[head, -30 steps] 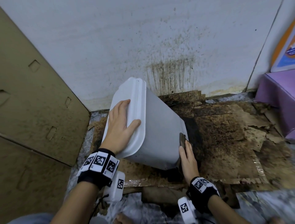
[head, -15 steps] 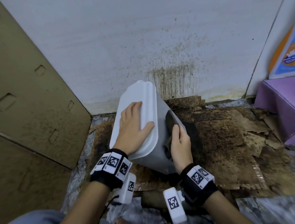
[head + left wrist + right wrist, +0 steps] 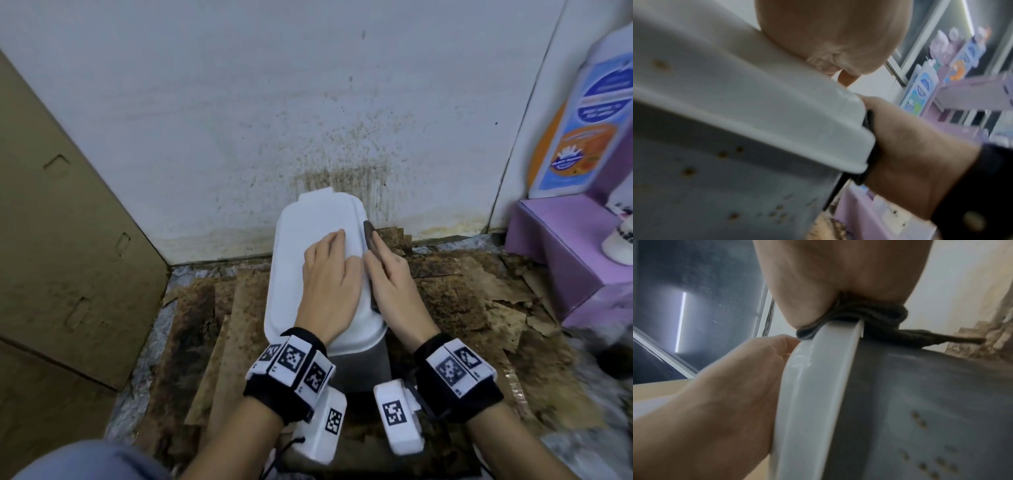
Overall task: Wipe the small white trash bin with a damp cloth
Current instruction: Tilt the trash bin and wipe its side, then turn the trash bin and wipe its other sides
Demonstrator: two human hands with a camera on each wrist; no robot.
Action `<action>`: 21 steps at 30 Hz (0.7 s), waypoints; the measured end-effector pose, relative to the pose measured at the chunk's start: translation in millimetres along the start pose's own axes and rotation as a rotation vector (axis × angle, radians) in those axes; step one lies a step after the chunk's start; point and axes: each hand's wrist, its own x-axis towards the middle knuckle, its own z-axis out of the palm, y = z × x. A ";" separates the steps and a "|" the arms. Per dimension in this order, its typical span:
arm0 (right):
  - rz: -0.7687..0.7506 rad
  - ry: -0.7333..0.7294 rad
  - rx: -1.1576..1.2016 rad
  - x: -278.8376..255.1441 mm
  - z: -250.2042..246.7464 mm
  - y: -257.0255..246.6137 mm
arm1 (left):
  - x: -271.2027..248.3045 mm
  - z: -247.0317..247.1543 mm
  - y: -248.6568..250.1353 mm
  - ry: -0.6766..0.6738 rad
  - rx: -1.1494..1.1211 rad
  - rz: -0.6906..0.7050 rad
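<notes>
The small trash bin (image 3: 308,226) has a white lid and a grey, speckled body (image 3: 920,402). It stands on the floor by the wall, lid facing up at me. My left hand (image 3: 329,274) lies flat on the lid with its fingers straight. My right hand (image 3: 390,281) presses a dark cloth (image 3: 370,236) against the lid's right rim with straight fingers. In the right wrist view the cloth (image 3: 869,316) is folded over the lid rim (image 3: 818,386) under my palm. The left wrist view shows the cloth (image 3: 869,123) squeezed between that hand and the lid edge.
Stained, torn cardboard (image 3: 462,301) covers the floor around the bin. A dirty white wall (image 3: 308,120) rises just behind it. A large cardboard sheet (image 3: 68,240) leans at the left. A purple box (image 3: 575,260) and printed cartons (image 3: 589,120) stand at the right.
The bin, tilted with its lid leaning left, now stands with the lid facing up. My right hand slid the cloth from the bin's lower side up to the lid rim. My left hand stayed on the lid.
</notes>
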 end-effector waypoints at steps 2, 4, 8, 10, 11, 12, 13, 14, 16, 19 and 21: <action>0.030 -0.034 -0.012 -2.3 -11.9 -2.9 | 0.4 2.4 6.5 -0.001 -0.162 -0.033; 0.054 -0.049 -0.027 -4.9 -23.2 -8.6 | 0.8 1.0 11.6 0.018 -0.379 -0.073; 0.113 -0.040 -0.100 -10.1 -38.8 -19.5 | 1.8 -13.7 0.0 0.161 -0.450 -0.137; 0.160 -0.053 -0.205 -10.9 -42.1 -23.2 | 0.4 -22.5 -12.9 0.241 -0.177 -0.156; 0.179 -0.067 -0.249 -10.4 -42.8 -25.1 | -1.1 -25.3 -18.3 0.259 -0.035 -0.191; 0.193 -0.081 -0.284 -9.7 -43.0 -26.2 | -3.5 -26.4 -22.3 0.244 0.051 -0.261; 0.207 -0.092 -0.310 -8.5 -42.7 -27.8 | -5.7 -25.3 -25.4 0.191 0.063 -0.361; 0.220 -0.099 -0.324 -6.5 -42.6 -28.2 | -7.8 -23.4 -26.0 0.123 0.016 -0.457; 0.239 -0.105 -0.339 -3.6 -42.2 -28.8 | -9.4 -16.4 -31.1 0.015 -0.123 -0.548; 0.242 -0.088 -0.330 -7.1 -42.6 -29.8 | -9.3 -10.8 -36.0 0.013 -0.111 -0.501; 0.241 -0.060 -0.308 -12.4 -42.4 -31.8 | -8.9 -10.9 -36.7 0.033 -0.114 -0.494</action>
